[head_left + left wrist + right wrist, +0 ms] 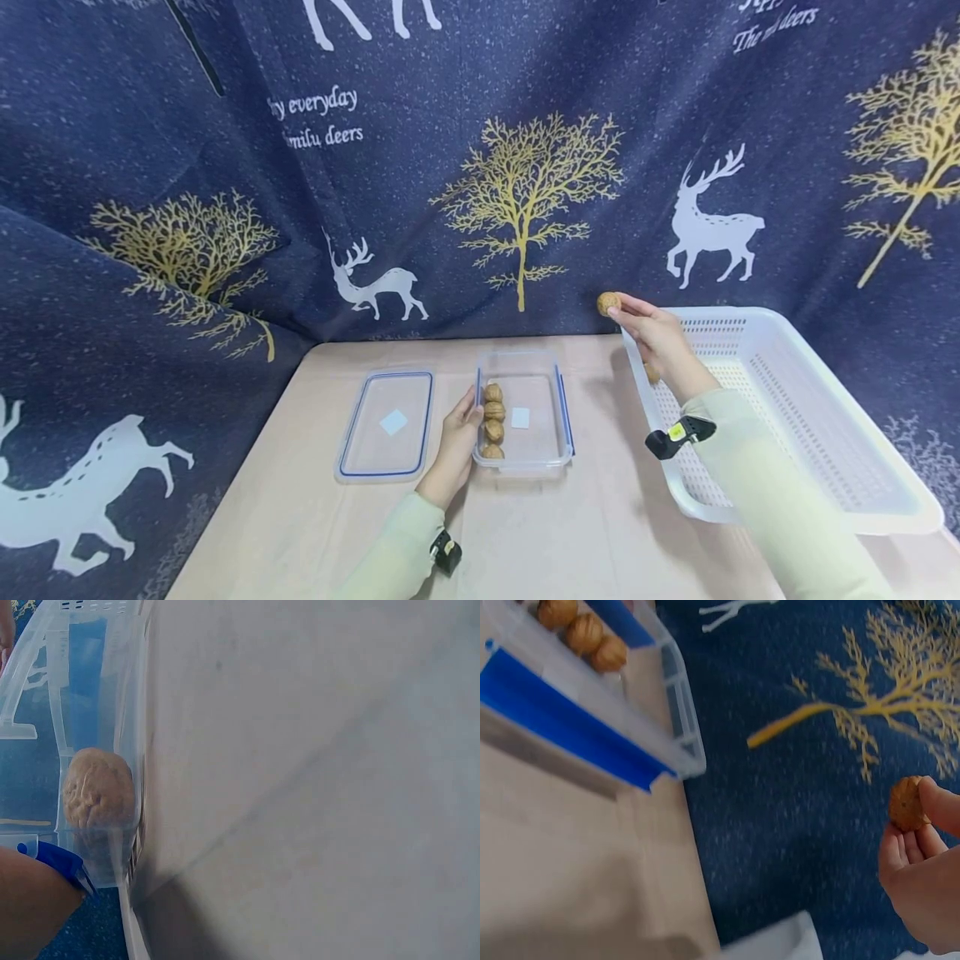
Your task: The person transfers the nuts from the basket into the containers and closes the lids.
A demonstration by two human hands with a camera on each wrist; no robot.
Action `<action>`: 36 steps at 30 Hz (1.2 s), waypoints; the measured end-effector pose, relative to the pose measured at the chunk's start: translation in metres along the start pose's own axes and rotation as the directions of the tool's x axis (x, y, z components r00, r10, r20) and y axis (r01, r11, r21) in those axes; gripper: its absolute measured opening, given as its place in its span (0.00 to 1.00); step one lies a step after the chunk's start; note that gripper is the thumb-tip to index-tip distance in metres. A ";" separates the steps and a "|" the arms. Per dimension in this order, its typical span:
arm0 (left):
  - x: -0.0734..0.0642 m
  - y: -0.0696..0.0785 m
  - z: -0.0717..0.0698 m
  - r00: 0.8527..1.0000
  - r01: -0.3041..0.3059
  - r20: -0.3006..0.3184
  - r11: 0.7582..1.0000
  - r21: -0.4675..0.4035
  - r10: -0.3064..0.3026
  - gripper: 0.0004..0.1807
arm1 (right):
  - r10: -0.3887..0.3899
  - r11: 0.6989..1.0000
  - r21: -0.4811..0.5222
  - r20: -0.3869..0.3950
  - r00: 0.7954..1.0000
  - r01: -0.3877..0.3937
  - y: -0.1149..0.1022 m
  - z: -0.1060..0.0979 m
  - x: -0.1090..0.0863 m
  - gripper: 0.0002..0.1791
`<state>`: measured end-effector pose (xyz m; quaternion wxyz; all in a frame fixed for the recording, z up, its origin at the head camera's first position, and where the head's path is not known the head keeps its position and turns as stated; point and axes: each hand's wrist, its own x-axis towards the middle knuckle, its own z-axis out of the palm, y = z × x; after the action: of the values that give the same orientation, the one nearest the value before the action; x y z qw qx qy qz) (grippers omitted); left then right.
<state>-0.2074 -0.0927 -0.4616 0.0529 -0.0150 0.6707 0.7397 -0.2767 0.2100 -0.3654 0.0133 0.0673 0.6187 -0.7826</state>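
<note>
A: What are the hands doing on your end?

B: From my seat I see the right hand (663, 335) pinching a walnut (608, 303) between thumb and fingers, in the air by the basket's (797, 402) far left corner. The left hand (454, 435) is at the left wall of the box (542, 440); I can't tell whether it grips or only steadies it.

A: Where does everything sit?

B: The box is on the tabletop (525, 537), near the middle of the far edge. The lid (384, 452) lies nearer the left edge, and the basket stands along the right side. Four walnuts (493, 410) line the box's left wall, and another walnut (652, 373) shows in the basket near its left wall, partly hidden.

A: Which step would you call this?

B: I'd judge it the carry from basket to box, with one row laid.

A: And the next move?

B: It calls for a sweep left over the box, then a gentle lowering into the free space beside the row, parting the fingers only at touchdown so I don't knock the others
</note>
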 end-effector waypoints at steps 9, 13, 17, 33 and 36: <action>0.013 -0.016 -0.003 1.000 -0.011 -0.008 1.000 -0.027 0.011 0.28 | -0.005 1.000 -0.029 0.022 1.000 0.006 0.002 0.032 -0.005 0.34; 0.021 -0.029 -0.005 1.000 -0.020 -0.020 1.000 -0.023 0.020 0.28 | -0.020 0.999 -0.025 0.054 0.998 0.022 0.005 0.046 -0.008 0.33; 0.022 -0.031 -0.004 0.999 -0.025 -0.025 1.000 -0.009 0.025 0.28 | -0.040 0.999 0.006 0.105 0.994 0.039 0.009 0.059 -0.010 0.32; 0.022 -0.029 -0.004 0.999 -0.023 -0.030 1.000 -0.012 0.023 0.28 | 0.022 1.000 -0.014 0.148 0.989 -0.020 0.038 0.088 -0.023 0.30; 0.022 -0.030 -0.004 0.999 -0.021 -0.031 1.000 -0.008 0.020 0.28 | 0.033 0.998 -0.049 0.140 0.990 -0.026 0.048 0.092 -0.024 0.29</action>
<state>-0.2263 -0.0923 -0.4936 0.0348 -0.0197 0.6685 0.7426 -0.2559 0.1080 -0.3885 0.0699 0.0208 0.6335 -0.7703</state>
